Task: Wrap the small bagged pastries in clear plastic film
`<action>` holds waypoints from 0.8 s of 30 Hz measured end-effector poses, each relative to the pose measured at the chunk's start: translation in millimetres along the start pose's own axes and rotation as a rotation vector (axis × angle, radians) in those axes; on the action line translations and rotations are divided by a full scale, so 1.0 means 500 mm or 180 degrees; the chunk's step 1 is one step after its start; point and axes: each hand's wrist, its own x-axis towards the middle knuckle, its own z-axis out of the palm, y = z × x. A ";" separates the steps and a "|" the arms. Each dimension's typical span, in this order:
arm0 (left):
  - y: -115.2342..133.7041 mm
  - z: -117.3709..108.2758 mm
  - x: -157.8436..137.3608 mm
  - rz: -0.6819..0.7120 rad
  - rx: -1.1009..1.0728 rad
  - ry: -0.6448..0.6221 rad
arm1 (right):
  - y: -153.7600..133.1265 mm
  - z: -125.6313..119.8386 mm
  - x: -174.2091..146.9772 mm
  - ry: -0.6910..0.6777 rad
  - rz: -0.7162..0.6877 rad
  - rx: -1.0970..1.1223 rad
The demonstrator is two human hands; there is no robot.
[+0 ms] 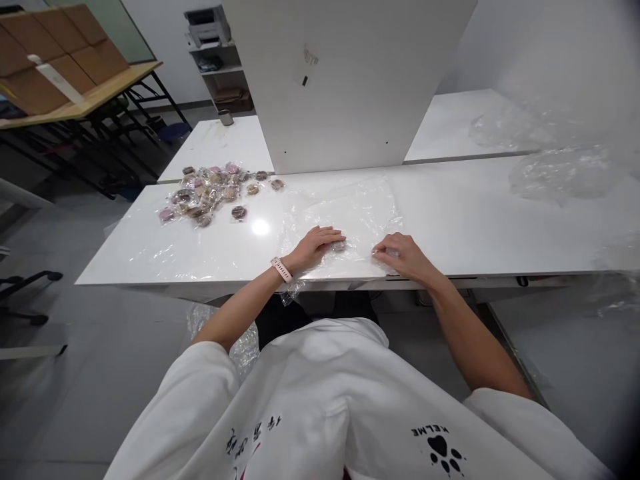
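Note:
My left hand [314, 248] lies over a sheet of clear plastic film [345, 207] spread on the white table, its fingers stretched out together. Under its fingertips is a small, greyish, roundish object [339, 246] at the film; its kind is hard to make out. Thumb and fingertips of my right hand [403, 256] are pinched together on crumpled film near the table's front edge. A pale pink band circles my left wrist.
Several small round pieces in clear wrappers [205, 193], brown, beige and pink, lie piled at left. A white panel [350, 80] stands behind the film. Crumpled clear plastic [560, 173] sits at right. More plastic [245, 347] hangs below the table's front edge.

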 end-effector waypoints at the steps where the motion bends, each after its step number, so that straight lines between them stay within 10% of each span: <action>1: -0.001 0.001 -0.001 0.0009 -0.0003 0.0012 | 0.010 -0.008 -0.015 0.0167 0.0133 0.0283; 10: 0.014 -0.011 0.005 -0.0011 0.0220 -0.0330 | 0.141 -0.051 -0.148 0.3139 0.2001 0.2072; 16: 0.091 -0.035 -0.113 0.0099 0.0471 -0.0009 | 0.048 -0.009 -0.212 0.4531 0.2022 0.0544; 24: 0.062 0.039 -0.281 -0.0399 0.1081 0.0742 | -0.153 0.056 -0.153 0.3819 0.0285 -0.1016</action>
